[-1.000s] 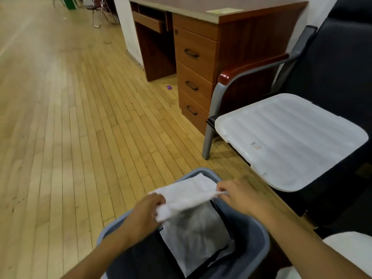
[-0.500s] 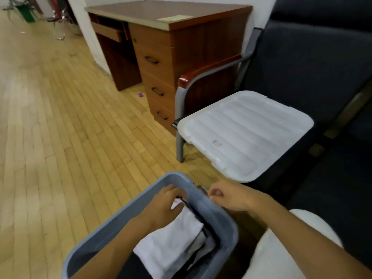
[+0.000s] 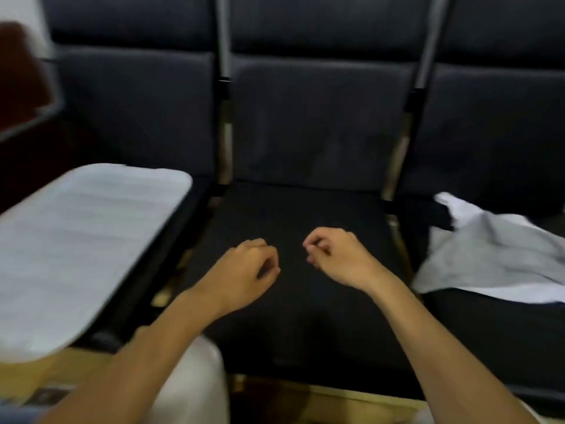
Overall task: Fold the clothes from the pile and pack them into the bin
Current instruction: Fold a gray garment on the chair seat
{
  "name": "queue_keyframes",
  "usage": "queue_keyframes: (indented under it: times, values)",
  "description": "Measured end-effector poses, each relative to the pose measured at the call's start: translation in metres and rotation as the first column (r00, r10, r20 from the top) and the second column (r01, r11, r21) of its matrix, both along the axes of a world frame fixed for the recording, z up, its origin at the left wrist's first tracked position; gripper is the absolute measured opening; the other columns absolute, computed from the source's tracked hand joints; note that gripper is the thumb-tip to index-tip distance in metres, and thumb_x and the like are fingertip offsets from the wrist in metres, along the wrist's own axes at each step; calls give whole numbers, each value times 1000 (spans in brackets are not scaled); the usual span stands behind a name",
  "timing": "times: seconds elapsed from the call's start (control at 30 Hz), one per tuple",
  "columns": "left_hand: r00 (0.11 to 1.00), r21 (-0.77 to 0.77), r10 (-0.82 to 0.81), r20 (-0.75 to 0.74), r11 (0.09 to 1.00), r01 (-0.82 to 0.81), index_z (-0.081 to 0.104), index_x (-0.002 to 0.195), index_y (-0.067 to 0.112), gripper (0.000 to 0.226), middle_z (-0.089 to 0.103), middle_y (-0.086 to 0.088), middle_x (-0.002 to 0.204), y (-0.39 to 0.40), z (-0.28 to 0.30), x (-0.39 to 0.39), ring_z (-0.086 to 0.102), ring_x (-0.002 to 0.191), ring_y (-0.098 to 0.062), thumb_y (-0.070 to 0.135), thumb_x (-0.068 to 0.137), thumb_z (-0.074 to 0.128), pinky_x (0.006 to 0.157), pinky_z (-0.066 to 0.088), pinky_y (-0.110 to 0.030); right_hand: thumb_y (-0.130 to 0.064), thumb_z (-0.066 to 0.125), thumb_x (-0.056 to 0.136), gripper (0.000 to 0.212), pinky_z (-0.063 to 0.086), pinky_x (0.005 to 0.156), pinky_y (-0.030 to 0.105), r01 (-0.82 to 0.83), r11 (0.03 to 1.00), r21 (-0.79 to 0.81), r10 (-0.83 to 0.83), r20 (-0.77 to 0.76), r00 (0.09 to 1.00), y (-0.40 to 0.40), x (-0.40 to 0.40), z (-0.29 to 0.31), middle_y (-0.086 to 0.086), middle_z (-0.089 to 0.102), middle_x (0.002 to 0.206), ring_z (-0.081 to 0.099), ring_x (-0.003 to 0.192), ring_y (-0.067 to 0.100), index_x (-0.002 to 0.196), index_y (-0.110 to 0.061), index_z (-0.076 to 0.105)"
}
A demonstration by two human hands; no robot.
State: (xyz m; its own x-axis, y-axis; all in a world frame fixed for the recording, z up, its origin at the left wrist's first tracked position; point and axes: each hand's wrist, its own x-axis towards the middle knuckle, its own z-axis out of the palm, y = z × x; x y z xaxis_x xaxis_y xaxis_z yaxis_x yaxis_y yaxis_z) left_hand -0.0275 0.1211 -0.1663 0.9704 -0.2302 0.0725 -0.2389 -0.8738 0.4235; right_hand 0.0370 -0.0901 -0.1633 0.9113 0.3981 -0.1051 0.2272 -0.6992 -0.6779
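Above the dark middle seat (image 3: 290,270) of a row of joined chairs, both hands are hovering side by side, near each other but not touching. The left hand (image 3: 244,270) is curling its fingers loosely inward and is holding nothing; the right hand (image 3: 336,255) is doing the same, with thumb and fingertips drawn close together but with no fabric visible between them. On the seat to the right, a crumpled pale garment (image 3: 495,255) is lying in a loose heap with a dark piece (image 3: 440,218) showing at its upper left edge; together these are forming the pile still awaiting folding. On the seat to the left, a white ribbed lid (image 3: 85,240) is resting flat. The bin itself is not appearing clearly in this view; only a blurred bluish sliver is showing at the lower left corner, and it cannot be identified with certainty. Judging from this arrangement, the procedure is standing between items: no garment is in hand, and the middle seat is serving as the likely folding surface. The next move is calling for the right hand to reach across to the pile, take hold of one garment only, and draw it onto the middle seat, where both hands can spread it flat before folding.
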Motion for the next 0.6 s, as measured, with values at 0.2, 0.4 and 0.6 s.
queue_keyframes:
  times: [0.2, 0.4, 0.6]
  values:
    - [963, 112, -253, -91, 958, 262, 59, 92, 33, 8, 50, 15, 95, -131, -12, 67, 53, 89, -4, 34, 97, 53, 81, 51, -27, -31, 80, 78, 63, 47, 94, 41, 775, 595, -212, -791, 13, 611, -252, 29, -43, 17, 56, 131, 55, 119, 36, 132, -13, 52]
    - [916, 122, -356, -183, 917, 381, 58, 87, 35, 13, 50, 18, 92, -175, -22, 70, 51, 88, 0, 34, 98, 51, 80, 49, -23, -42, 80, 78, 74, 45, 102, 44, 732, 628, -262, -757, 9, 653, -280, 19, -98, 15, 42, 132, 45, 123, 38, 141, -23, 47]
    - [919, 116, -323, -226, 928, 354, 56, 90, 39, 9, 50, 19, 95, -159, -10, 71, 53, 89, 2, 36, 98, 53, 79, 51, -24, -24, 61, 93, 38, 46, 98, 37, 671, 672, -314, -591, 317, 741, -238, 43, -106, 7, 48, 123, 45, 118, 25, 131, -20, 59]
